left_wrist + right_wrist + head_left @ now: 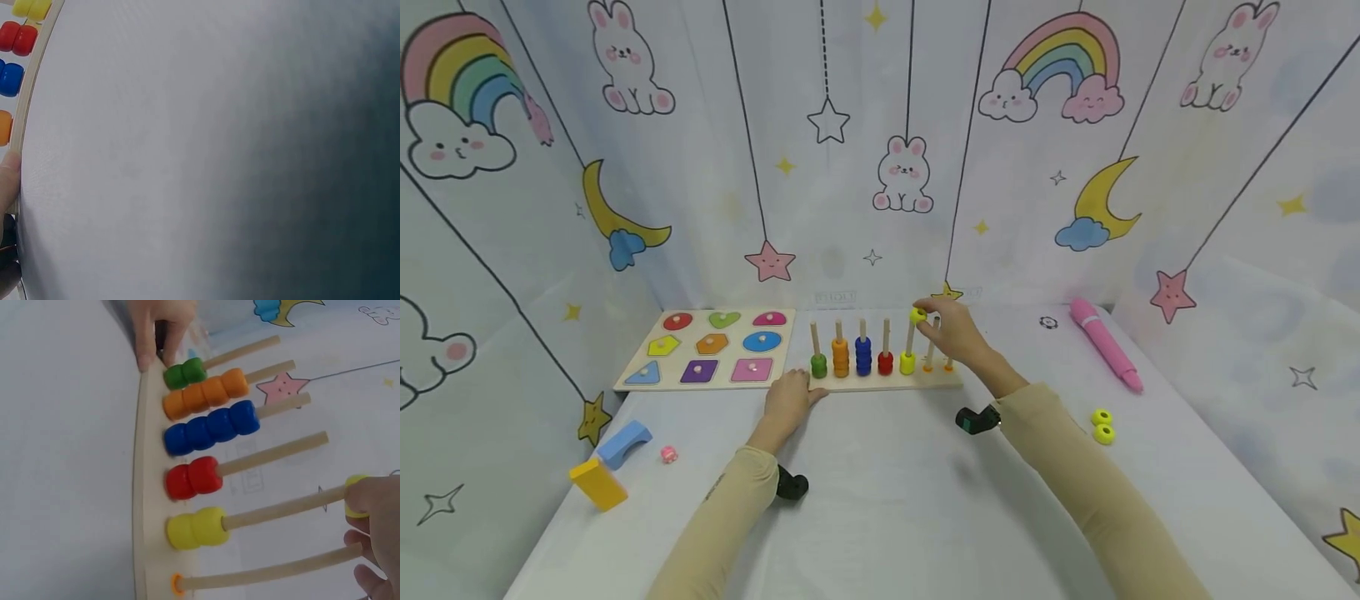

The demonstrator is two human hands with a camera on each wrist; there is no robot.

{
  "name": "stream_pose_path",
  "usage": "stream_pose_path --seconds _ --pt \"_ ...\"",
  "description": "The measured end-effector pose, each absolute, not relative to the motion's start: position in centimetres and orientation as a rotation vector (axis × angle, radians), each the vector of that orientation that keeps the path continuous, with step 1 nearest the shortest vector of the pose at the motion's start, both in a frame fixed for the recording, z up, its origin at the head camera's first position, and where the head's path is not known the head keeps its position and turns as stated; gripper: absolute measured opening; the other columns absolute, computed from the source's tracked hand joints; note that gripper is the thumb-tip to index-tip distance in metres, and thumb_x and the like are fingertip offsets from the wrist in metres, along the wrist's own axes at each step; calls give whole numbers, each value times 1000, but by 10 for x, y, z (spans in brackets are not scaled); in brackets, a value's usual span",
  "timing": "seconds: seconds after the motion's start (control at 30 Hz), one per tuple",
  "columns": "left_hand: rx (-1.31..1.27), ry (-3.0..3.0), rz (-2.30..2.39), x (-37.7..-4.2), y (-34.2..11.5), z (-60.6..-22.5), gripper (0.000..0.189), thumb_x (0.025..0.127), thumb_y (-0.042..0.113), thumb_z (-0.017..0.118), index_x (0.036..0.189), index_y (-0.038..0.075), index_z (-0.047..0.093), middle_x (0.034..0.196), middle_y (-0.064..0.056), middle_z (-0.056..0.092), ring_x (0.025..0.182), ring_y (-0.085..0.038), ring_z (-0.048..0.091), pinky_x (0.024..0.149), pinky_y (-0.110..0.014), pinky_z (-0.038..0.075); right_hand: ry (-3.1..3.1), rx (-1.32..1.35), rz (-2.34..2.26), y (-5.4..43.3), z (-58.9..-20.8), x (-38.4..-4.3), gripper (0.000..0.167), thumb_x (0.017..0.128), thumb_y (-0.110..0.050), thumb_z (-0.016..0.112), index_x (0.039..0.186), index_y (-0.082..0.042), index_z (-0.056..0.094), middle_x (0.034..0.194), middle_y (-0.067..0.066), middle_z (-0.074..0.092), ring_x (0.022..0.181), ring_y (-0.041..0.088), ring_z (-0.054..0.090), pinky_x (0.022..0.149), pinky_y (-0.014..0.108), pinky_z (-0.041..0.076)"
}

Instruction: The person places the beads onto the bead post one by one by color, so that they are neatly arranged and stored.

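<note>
A wooden bead stacker (pixel 887 382) with a row of upright pegs stands at the back of the table. My left hand (pixel 788 398) grips the left end of its base, thumb along the front edge. My right hand (pixel 958 333) pinches a yellow bead (pixel 917 315) at the top of the fifth peg; in the right wrist view the peg's tip meets this bead (pixel 357 495). Two yellow beads (pixel 197 528) sit at the bottom of that peg. Green (pixel 818 365), orange (pixel 841 357), blue (pixel 863 357) and red beads (pixel 886 362) fill the pegs to its left. The two rightmost pegs carry no beads.
Two loose yellow beads (pixel 1103 433) lie at right, near a pink marker-like stick (pixel 1105 343). A shape puzzle board (pixel 703 387) adjoins the stacker's left. Blue (pixel 624 442) and yellow blocks (pixel 598 484) and a small pink piece (pixel 668 454) lie at left.
</note>
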State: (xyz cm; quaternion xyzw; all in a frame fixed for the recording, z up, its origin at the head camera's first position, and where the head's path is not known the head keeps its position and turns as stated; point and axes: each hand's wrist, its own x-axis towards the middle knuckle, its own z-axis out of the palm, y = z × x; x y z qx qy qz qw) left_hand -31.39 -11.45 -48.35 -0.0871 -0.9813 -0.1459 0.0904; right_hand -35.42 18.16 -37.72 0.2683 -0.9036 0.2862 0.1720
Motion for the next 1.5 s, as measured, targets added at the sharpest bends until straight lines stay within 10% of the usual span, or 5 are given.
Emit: stream_pose_path --seconds 0.63,1.5 --pt "-266 -2893 -437 -309 -112 -484 42 84 39 70 77 -2 60 70 -12 56 70 -31 62 64 -43 50 -2374 705 986 207 -384 -347 34 84 2 67 117 5 58 113 17 61 107 29 57 93 38 45" --pt "-266 -2895 -446 -313 -114 -481 44 84 39 70 81 -4 61 71 -14 57 67 -30 61 60 -41 50 -2575 39 838 421 -460 -247 25 89 -8 62 109 6 60 103 24 64 94 36 60 76 18 46"
